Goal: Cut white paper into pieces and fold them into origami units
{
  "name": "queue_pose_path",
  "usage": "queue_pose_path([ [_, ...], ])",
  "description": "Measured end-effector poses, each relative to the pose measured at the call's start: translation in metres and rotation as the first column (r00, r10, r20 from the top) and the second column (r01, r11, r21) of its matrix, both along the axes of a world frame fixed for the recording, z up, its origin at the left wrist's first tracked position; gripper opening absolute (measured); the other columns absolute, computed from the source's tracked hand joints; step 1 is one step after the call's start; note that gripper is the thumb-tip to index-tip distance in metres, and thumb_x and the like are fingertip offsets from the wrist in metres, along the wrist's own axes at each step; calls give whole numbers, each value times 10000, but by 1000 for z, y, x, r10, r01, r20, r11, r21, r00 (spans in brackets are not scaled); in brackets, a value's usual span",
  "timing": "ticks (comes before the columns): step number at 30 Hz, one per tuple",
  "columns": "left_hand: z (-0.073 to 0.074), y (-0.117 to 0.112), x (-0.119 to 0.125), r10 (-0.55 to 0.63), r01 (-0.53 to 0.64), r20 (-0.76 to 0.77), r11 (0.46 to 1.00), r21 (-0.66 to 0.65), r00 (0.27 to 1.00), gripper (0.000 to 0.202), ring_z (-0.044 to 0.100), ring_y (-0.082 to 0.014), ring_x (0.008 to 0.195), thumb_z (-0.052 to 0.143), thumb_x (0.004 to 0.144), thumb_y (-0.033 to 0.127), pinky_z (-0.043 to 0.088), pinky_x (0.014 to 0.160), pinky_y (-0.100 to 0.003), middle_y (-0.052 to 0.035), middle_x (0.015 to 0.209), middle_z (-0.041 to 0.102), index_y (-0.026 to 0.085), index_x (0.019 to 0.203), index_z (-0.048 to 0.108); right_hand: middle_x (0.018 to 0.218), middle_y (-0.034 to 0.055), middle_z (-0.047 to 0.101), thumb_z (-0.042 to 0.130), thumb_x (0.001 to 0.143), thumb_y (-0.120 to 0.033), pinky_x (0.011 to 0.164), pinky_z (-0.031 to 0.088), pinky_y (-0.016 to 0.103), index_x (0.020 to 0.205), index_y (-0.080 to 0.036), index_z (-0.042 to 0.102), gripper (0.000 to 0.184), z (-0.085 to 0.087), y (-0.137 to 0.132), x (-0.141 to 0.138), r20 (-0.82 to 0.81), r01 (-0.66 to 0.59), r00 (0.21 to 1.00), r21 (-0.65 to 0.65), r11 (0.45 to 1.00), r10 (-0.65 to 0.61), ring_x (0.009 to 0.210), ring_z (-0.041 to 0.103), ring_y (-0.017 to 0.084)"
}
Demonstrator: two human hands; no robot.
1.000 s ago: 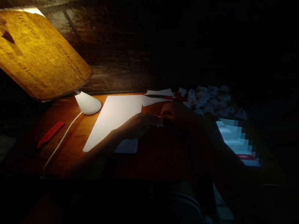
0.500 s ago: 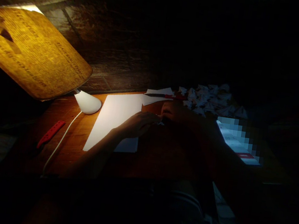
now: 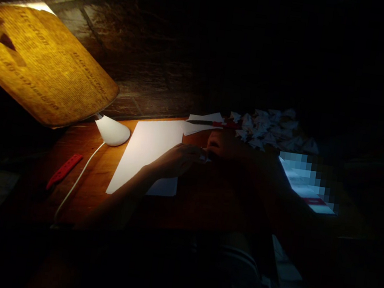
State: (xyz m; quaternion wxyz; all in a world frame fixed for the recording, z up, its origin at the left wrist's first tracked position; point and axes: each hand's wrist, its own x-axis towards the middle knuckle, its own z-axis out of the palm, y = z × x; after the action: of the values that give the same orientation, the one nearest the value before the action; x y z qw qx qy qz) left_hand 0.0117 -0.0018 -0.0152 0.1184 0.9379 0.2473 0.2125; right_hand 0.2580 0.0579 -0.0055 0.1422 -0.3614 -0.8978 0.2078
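A small piece of folded white paper (image 3: 206, 155) is pinched between my hands over the dim middle of the table. My left hand (image 3: 180, 159) comes in from the left, closed on the paper's near side. Opposite it, my right hand (image 3: 225, 146) is closed on the other side, its fingers curled and mostly in shadow. Under my left wrist lies a stack of white paper sheets (image 3: 153, 141). Just beyond my right hand is a heap of folded paper pieces (image 3: 268, 126). The exact shape of the held piece is too dark to make out.
A lit lamp with a printed shade (image 3: 45, 66) stands on a white base (image 3: 113, 132) at the left, its white cord (image 3: 77, 185) trailing forward. A red strap-like object (image 3: 64, 171) lies nearby. A knife (image 3: 202, 122) rests on smaller sheets. At the right glows a screen (image 3: 301, 183).
The fingers of my left hand have shifted slightly on the folded paper. My right hand stays nearly in place, and the things on the table have not moved.
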Motion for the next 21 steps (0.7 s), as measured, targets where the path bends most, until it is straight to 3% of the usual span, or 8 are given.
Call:
queue_pose_path([
  [5, -8, 3, -2, -10, 13, 54, 999, -45, 998, 482, 675, -252, 1318, 487, 903, 55, 562, 1114, -524, -69, 1374, 739, 257, 1269, 727, 1037, 109, 731, 649, 939, -242, 820, 436, 319, 909, -155, 791, 169, -1, -2, -2, 6, 47, 999, 0, 999, -47, 936, 633, 206],
  [10, -6, 2, -3, 28, -25, 33, 996, -89, 999, 479, 669, -260, 1323, 501, 910, 78, 551, 1111, -531, -83, 1413, 717, 248, 1323, 675, 1029, 113, 752, 665, 933, -255, 799, 434, 307, 919, -149, 802, 173, -1, -2, -1, -16, 57, 998, -10, 998, -57, 913, 644, 197],
  [21, -1, 2, -1, -13, 17, 31, 993, -115, 999, 453, 652, -245, 1355, 470, 927, 64, 535, 1154, -539, -76, 1405, 722, 246, 1242, 740, 982, 105, 746, 709, 905, -248, 769, 437, 304, 914, -134, 799, 146, -2, -1, 1, -82, 63, 994, -60, 996, -68, 869, 636, 186],
])
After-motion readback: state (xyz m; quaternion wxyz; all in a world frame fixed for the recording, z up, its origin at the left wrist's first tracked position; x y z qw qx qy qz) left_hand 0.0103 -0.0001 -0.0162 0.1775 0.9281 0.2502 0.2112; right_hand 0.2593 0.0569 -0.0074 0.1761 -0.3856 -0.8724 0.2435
